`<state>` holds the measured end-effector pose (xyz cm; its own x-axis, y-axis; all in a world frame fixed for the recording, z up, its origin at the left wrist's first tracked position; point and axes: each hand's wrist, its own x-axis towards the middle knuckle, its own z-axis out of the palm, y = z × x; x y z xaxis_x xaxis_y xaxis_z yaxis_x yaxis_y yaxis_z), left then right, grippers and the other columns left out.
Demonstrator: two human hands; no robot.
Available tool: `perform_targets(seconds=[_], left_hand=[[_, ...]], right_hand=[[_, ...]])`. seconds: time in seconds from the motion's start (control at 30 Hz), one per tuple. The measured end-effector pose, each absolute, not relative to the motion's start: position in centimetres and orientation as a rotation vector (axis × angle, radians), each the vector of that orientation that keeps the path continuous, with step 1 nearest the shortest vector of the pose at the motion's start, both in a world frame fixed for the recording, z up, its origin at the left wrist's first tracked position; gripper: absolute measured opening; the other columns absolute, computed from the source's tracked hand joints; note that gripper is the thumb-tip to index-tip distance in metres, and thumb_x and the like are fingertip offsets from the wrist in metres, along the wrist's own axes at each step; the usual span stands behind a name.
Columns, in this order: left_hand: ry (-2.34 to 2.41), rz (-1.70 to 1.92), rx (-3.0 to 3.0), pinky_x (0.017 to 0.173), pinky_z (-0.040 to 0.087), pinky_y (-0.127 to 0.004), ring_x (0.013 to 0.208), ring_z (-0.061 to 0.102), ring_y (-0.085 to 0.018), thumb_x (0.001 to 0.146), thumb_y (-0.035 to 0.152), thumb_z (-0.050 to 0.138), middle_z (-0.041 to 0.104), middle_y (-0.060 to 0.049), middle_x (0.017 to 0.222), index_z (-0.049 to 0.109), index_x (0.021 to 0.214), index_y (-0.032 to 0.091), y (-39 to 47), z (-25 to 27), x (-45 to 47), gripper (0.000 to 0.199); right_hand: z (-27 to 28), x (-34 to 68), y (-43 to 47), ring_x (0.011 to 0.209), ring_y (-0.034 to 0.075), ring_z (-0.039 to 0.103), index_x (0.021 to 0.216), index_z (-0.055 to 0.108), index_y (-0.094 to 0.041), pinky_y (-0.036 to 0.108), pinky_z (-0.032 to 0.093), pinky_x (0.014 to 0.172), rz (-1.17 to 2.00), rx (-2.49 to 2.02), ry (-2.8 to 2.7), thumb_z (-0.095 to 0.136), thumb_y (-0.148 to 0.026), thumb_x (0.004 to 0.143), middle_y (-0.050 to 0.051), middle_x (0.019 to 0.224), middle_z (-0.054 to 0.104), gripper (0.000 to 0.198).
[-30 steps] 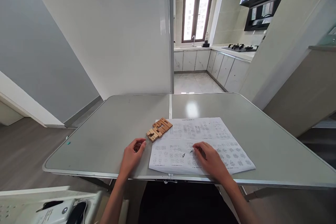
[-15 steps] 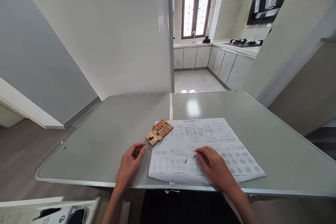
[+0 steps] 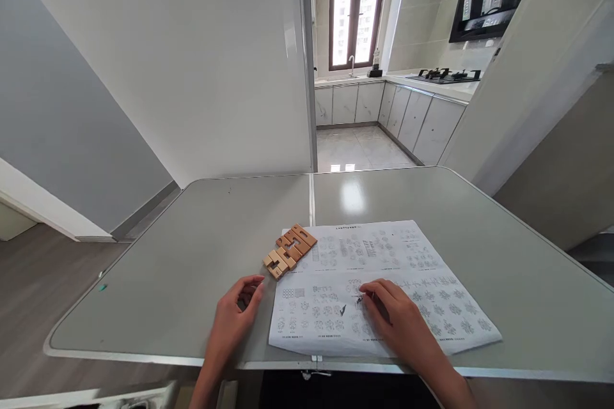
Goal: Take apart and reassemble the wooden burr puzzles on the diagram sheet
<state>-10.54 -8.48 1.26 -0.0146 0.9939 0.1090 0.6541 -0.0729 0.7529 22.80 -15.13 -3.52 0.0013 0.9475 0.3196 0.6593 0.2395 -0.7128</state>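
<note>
On the left part of the table, my left hand (image 3: 233,314) rests with curled fingers, a gap between thumb and forefinger and nothing in it. Just beyond it, several flat wooden puzzle pieces (image 3: 290,250), light and reddish brown with cut-out notches, lie side by side in a slanting row. They overlap the upper left corner of a large white printed sheet (image 3: 307,278) covered in rows of small diagrams. My right hand (image 3: 401,319) lies on the sheet, fingers bent and thumb apart from them. Its fingertips are near a small dark mark (image 3: 359,300) on the paper.
The grey folding table (image 3: 215,230) has a seam down its middle and a pale metal rim. A small teal bit (image 3: 102,287) lies near its left edge. Behind stands a white wall (image 3: 215,77), with a kitchen counter (image 3: 345,82) beyond the doorway.
The camera view has shifted slightly, so the table edge and hands sit a little lower. Both hands keep nearly the same pose, and the wooden pieces stay put on the sheet.
</note>
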Motion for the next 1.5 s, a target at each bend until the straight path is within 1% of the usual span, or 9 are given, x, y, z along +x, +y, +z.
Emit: perform_targets(seconds=[0.27, 0.43, 0.67, 0.77, 0.93, 1.0, 1.17, 1.3, 1.5], left_hand=[[1.716, 0.868, 1.782, 0.068, 0.055, -0.031, 0.077, 0.069, -0.023, 0.087, 0.062, 0.06, 0.077, -0.005, 0.088, 0.075, 0.103, 0.026, -8.2, 0.8, -10.8, 0.042], [1.722, 0.883, 1.78, 0.069, 0.055, -0.031, 0.077, 0.068, -0.023, 0.088, 0.062, 0.06, 0.076, -0.005, 0.088, 0.075, 0.104, 0.026, -8.5, 1.0, -10.5, 0.043], [1.71, 0.855, 1.77, 0.07, 0.055, -0.031, 0.076, 0.067, -0.022, 0.089, 0.063, 0.058, 0.076, -0.005, 0.089, 0.074, 0.106, 0.024, -8.5, 1.1, -10.5, 0.045], [1.708, 0.822, 1.77, 0.073, 0.054, -0.032, 0.081, 0.068, -0.023, 0.092, 0.062, 0.056, 0.076, -0.006, 0.093, 0.073, 0.109, 0.022, -8.6, 1.5, -10.4, 0.047], [1.695, 0.823, 1.778, 0.073, 0.054, -0.032, 0.078, 0.067, -0.022, 0.092, 0.062, 0.054, 0.075, -0.006, 0.09, 0.072, 0.109, 0.021, -8.7, 1.3, -10.5, 0.048], [1.689, 0.824, 1.785, 0.071, 0.053, -0.032, 0.076, 0.066, -0.021, 0.093, 0.062, 0.054, 0.075, -0.006, 0.089, 0.071, 0.11, 0.02, -8.7, 1.0, -10.6, 0.048], [1.668, 0.838, 1.786, 0.07, 0.053, -0.032, 0.074, 0.065, -0.021, 0.092, 0.062, 0.055, 0.074, -0.005, 0.087, 0.071, 0.11, 0.02, -8.7, 0.7, -10.7, 0.048], [1.662, 0.847, 1.777, 0.073, 0.053, -0.031, 0.077, 0.066, -0.021, 0.093, 0.06, 0.055, 0.074, -0.004, 0.087, 0.071, 0.109, 0.021, -8.7, 0.8, -10.6, 0.045], [1.662, 0.834, 1.789, 0.073, 0.053, -0.032, 0.075, 0.066, -0.021, 0.093, 0.061, 0.055, 0.074, -0.004, 0.088, 0.071, 0.109, 0.022, -8.6, 0.6, -10.8, 0.045]], right_hand=[[-4.0, 22.8, -15.2, 0.098, 0.03, 0.068, 0.106, 0.064, -0.03, 0.048, 0.06, 0.083, 0.429, -1.514, -1.788, 0.049, -0.032, 0.103, 0.008, 0.106, 0.07, 0.016], [-2.0, 22.3, -14.7, 0.101, 0.03, 0.069, 0.121, 0.064, -0.032, 0.048, 0.061, 0.083, 0.432, -1.467, -1.948, 0.047, -0.027, 0.103, 0.009, 0.118, 0.068, 0.025], [2.0, 19.3, -7.5, 0.113, 0.031, 0.063, 0.131, 0.06, -0.028, 0.052, 0.058, 0.091, 0.398, -1.402, -2.061, 0.05, -0.023, 0.098, 0.011, 0.128, 0.062, 0.034], [2.5, 17.4, -4.3, 0.117, 0.03, 0.062, 0.132, 0.058, -0.025, 0.046, 0.057, 0.092, 0.572, -1.507, -2.032, 0.056, -0.022, 0.096, 0.012, 0.133, 0.059, 0.036], [1.9, 14.5, -0.9, 0.129, 0.032, 0.053, 0.137, 0.055, -0.019, 0.044, 0.048, 0.103, 0.598, -1.661, -1.964, 0.057, -0.03, 0.096, 0.016, 0.136, 0.056, 0.043], [1.4, 13.7, 0.1, 0.129, 0.033, 0.051, 0.139, 0.053, -0.017, 0.044, 0.045, 0.105, 0.606, -1.694, -1.983, 0.062, -0.031, 0.092, 0.018, 0.137, 0.055, 0.05], [1.4, 12.3, 1.6, 0.127, 0.035, 0.05, 0.136, 0.053, -0.016, 0.043, 0.042, 0.102, 0.632, -1.767, -2.052, 0.071, -0.045, 0.083, 0.018, 0.132, 0.056, 0.063], [2.2, 11.4, 2.2, 0.122, 0.037, 0.051, 0.131, 0.054, -0.013, 0.043, 0.043, 0.099, 0.582, -1.808, -2.142, 0.077, -0.046, 0.077, 0.02, 0.13, 0.056, 0.067], [2.5, 11.8, 2.9, 0.114, 0.035, 0.055, 0.122, 0.056, -0.014, 0.041, 0.045, 0.094, 0.517, -1.828, -2.187, 0.076, -0.045, 0.078, 0.02, 0.124, 0.059, 0.058]])
